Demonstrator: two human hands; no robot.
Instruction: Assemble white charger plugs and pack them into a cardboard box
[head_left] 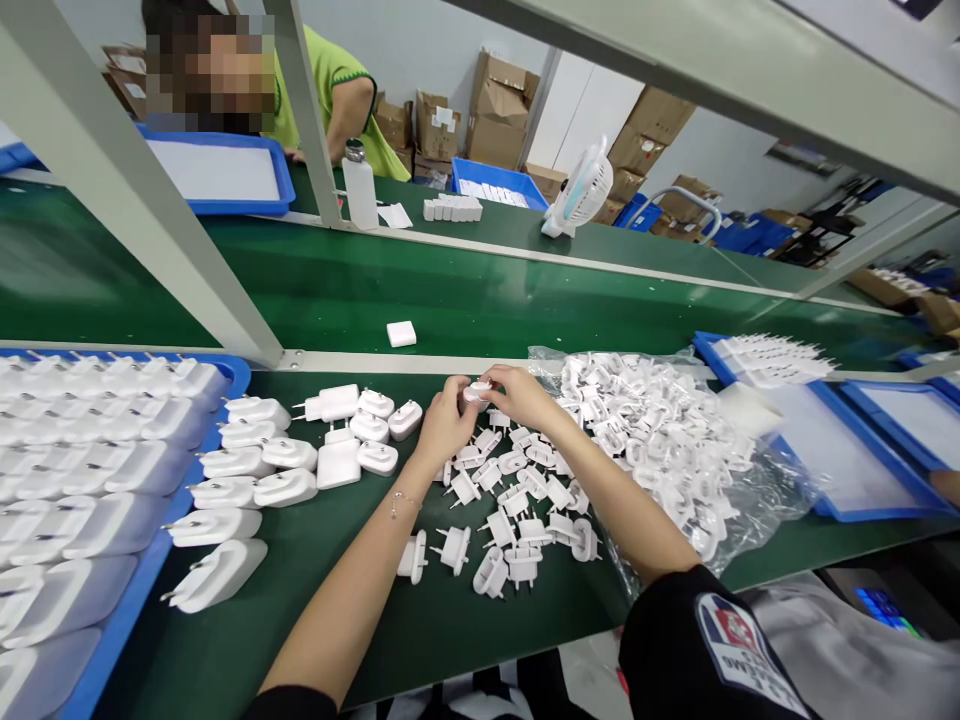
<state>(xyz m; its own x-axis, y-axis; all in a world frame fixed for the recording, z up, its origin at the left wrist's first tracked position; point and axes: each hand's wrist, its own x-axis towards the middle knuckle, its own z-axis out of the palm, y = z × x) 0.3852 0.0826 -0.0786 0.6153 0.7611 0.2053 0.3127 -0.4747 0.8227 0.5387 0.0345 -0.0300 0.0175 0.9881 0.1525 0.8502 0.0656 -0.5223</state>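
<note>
The left hand and right hand both grasp 1 white piece at the far edge of the scattered plug pieces, between a blue tray on the left and a plastic bag of white parts on the right.

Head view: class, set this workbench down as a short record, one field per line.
Hands: left hand and right hand both hold one white piece
Centre: scattered white pronged parts
Right: clear plastic bag heaped with white parts
Left: blue tray with rows of white chargers
Far side: bottle; fan; person in lime-green top
</note>
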